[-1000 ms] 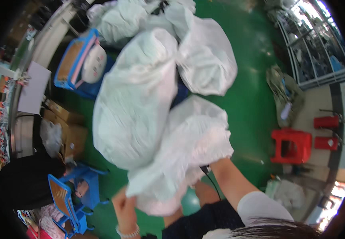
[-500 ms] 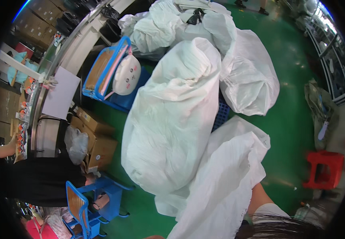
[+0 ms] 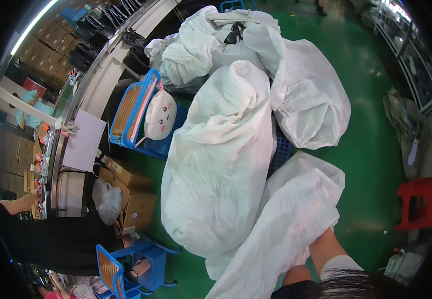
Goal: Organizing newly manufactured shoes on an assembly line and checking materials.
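Observation:
A loose white woven sack [image 3: 295, 209] runs from the lower edge up to the right of a big, full white sack [image 3: 216, 169]. My right forearm [image 3: 322, 251] reaches up under the loose sack's right edge. The cloth covers my right hand, so its fingers do not show. My left hand is out of view. Beside the right forearm, below the sack, is a rounded patch of bare skin [image 3: 296, 275], too partly covered to tell what it is.
More white sacks [image 3: 315, 99] stand beyond the full one, near a blue plastic crate [image 3: 279, 152]. On the left are blue-framed chairs [image 3: 128, 117], a white face-shaped bag [image 3: 160, 117], cardboard boxes [image 3: 138, 204] and a seated person in black [image 3: 66, 244]. A red stool [image 3: 418, 204] stands at right.
The view has shifted, so most things sit slightly lower and to the right. The loose sack lies flatter, its opening less visible, and more of my right forearm shows.

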Motion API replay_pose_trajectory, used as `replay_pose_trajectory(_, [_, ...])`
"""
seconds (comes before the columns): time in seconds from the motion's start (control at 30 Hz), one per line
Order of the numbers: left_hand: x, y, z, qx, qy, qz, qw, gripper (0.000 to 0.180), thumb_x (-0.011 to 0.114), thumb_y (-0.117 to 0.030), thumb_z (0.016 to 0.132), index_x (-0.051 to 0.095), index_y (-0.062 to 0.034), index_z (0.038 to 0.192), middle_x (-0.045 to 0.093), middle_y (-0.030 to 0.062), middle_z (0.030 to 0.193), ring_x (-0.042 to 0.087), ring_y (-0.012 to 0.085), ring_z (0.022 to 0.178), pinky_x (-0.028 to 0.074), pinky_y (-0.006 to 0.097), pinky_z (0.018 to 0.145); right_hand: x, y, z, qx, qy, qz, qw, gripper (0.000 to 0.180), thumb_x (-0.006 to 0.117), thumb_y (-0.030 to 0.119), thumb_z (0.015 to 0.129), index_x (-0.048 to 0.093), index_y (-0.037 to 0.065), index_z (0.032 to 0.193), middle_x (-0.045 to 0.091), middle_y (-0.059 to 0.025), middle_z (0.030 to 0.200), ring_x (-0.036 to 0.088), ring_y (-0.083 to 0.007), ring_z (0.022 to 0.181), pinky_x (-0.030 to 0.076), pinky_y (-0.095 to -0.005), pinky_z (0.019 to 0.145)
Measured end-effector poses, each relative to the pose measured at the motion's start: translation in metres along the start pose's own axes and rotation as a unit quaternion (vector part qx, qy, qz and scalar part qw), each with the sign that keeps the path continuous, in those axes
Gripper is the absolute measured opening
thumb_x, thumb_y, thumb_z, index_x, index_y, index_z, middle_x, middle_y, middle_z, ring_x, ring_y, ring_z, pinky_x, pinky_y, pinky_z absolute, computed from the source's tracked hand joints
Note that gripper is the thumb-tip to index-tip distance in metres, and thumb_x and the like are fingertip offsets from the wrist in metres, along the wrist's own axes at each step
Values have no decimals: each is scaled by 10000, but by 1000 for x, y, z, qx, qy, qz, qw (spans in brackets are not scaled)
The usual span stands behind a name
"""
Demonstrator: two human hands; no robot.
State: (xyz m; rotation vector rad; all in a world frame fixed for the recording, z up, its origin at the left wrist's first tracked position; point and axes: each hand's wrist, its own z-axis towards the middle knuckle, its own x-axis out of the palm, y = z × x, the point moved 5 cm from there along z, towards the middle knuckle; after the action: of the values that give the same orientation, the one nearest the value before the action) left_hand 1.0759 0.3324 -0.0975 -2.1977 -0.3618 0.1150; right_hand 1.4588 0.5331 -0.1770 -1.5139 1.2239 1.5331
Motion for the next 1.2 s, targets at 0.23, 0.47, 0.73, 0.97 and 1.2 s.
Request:
replay_pose_trajectory(0.23, [50,-71,58,209,-30,-4,977,377,525,-168,868,522,29,1189,577,163,1099,574,251,1005,458,381,881,41,-10,-17,-7,134,-6,991,582,545,346,876,376,126,1388,537,-146,1265,524,-287,1147,418,-373,973])
replay_pose_trajectory(0.47, [73,-44,106,219,-63,13,973,432,512,-145,887,466,32,1278,557,158,1195,560,222,1048,456,354,893,172,-56,-156,4,447,35,894,595,543,344,877,360,126,1399,526,-146,1281,515,-287,1160,413,-372,979])
replay_pose_trajectory(0.73, [173,-20,48,557,-212,422,683,293,498,-154,942,555,52,1142,536,196,1223,555,262,1083,444,355,914,163,-104,-286,12,632,23,775,610,541,341,878,340,125,1412,513,-146,1300,505,-286,1175,408,-371,987])
replay_pose_trajectory(0.97, [219,261,11,202,432,671,568,652,512,-464,858,422,-23,1330,522,193,1282,442,361,1238,244,460,1089,160,-40,-294,-53,688,-1,723,624,539,339,878,324,125,1423,502,-146,1317,497,-286,1188,403,-370,993])
replay_pose_trajectory(1.2, [54,292,-22,-167,579,719,347,728,632,-644,664,688,20,956,655,216,1021,626,335,967,477,383,854,175,-27,-271,112,717,115,678,594,513,256,875,325,100,1416,461,-171,1353,465,-306,1221,382,-381,1012])
